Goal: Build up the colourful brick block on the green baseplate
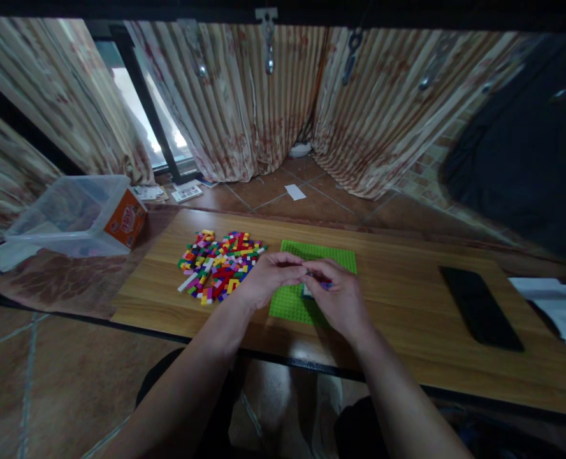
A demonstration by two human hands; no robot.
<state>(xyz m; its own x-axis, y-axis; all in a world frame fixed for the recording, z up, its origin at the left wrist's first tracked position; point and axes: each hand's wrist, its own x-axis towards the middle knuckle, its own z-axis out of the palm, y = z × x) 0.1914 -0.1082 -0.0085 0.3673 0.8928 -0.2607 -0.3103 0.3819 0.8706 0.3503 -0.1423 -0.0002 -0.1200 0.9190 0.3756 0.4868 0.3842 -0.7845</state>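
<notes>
Over the green studded baseplate (295, 305), my left hand (274, 275) and my right hand (336, 294) meet at the fingertips. Both are closed in a pinch around a tiny dark-greenish piece, which looks like a building brick and is mostly covered by the fingers. Under my right hand, a few white and purple bricks (306, 291) show on the baseplate; the hand hides the rest. To the left of my left hand lies a loose pile of small multicoloured building bricks (223, 271), in red, yellow, green, purple, pink and white.
The wooden table (398, 306) carries a black flat slab (481, 309) at its right. Beyond its left end stands a clear plastic bin (72, 239) with an orange label. White papers (551, 293) lie at the far right. Striped curtains (245, 102) hang behind.
</notes>
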